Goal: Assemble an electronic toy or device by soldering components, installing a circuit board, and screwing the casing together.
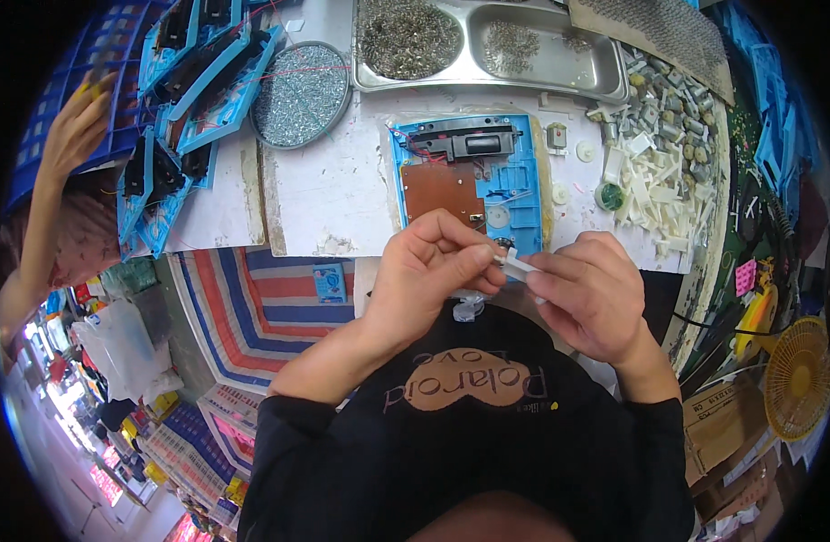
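Just in front of the table's near edge, my two hands meet over a small white plastic part (520, 265). My right hand (595, 294) grips its right end between thumb and fingers. My left hand (433, 271) is closed in a pinch at its other end; what lies between those fingertips is mostly hidden. A small dark round piece (503, 242) shows just above the left fingertips. Right behind my hands lies an open blue plastic housing (529, 154) with a brown circuit board (437, 190), a black module (473, 142) and thin red wires.
Loose white plastic parts (645, 194) and small metal motors (686, 113) are heaped at right. A metal tray (469, 86) of small parts stands behind the housing, with a round dish of screws (302, 95) to its left. Blue housings (175, 117) are piled left, near another person's hand (76, 131).
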{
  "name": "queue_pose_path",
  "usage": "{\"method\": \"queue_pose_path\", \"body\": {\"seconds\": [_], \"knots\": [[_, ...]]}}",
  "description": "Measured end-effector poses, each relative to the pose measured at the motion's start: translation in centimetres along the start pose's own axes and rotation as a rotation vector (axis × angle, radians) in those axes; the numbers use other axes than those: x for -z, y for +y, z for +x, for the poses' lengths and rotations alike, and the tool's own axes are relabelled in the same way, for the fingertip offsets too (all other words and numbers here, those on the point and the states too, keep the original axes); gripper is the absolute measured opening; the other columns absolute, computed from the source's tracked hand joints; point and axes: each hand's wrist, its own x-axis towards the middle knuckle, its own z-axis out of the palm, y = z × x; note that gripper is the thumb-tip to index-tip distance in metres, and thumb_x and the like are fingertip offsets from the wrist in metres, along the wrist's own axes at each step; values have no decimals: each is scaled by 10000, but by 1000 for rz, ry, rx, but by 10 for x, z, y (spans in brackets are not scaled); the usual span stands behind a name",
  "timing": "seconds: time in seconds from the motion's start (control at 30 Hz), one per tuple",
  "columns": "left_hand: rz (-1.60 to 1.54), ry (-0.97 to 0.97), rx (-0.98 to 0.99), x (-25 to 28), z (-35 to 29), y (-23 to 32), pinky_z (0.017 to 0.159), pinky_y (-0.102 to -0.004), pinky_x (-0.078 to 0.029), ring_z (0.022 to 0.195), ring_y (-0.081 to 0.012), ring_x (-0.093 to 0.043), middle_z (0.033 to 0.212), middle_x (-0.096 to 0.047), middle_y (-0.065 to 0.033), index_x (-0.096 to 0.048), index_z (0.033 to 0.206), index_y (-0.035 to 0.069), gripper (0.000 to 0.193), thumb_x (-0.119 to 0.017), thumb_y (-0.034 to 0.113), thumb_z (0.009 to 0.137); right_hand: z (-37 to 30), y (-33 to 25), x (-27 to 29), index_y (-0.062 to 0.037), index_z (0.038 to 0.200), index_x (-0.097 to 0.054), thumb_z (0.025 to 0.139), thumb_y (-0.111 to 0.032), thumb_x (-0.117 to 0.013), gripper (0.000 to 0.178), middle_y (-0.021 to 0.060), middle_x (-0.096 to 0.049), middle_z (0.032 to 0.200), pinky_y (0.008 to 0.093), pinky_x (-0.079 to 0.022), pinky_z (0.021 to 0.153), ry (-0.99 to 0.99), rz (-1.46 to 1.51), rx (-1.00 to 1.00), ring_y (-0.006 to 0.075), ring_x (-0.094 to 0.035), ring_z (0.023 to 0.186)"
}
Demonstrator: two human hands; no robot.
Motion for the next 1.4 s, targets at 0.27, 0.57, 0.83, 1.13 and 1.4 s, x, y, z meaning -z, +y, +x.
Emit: {"method": "queue_pose_path", "body": {"seconds": [0.27,0.57,0.83,1.13,1.4], "knots": [[1327,-72,-572,-12,59,32,626,-352,-556,704,-242,-699,863,-713,-105,-690,1020,27,172,-757,149,919,-54,20,9,52,1152,-653,838,80,-786,342,162,-708,1137,318,-498,950,322,804,-660,196,-665,1028],[1796,-114,-613,-30,74,25,601,-403,-547,669,-315,-682,722,-651,-109,-631,811,47,142,-737,123,864,-59,22,10,34,1148,-671,848,49,-782,319,145,-715,1175,354,-530,945,322,473,-666,218,-675,1084],[889,162,-470,16,33,10,555,-250,-493,585,-125,-623,803,-699,-84,-718,1019,0,124,-743,6,897,-1,36,8,-67,1015,-720,705,-26,-817,328,72,-673,1052,392,-517,827,-88,-126,-207,310,-611,975],[986,156,-660,12,37,2,566,-262,-494,652,-142,-658,838,-704,-79,-729,992,25,130,-748,-26,874,35,36,13,-71,986,-704,596,-32,-839,415,77,-634,978,400,-488,768,-251,-179,-46,309,-558,907],[915,149,-608,13,36,-2,557,-259,-487,643,-134,-651,842,-703,-79,-726,982,12,131,-744,-39,863,20,54,-3,-48,973,-709,637,-19,-829,358,87,-652,984,398,-486,768,-146,19,-77,301,-577,880]]}}
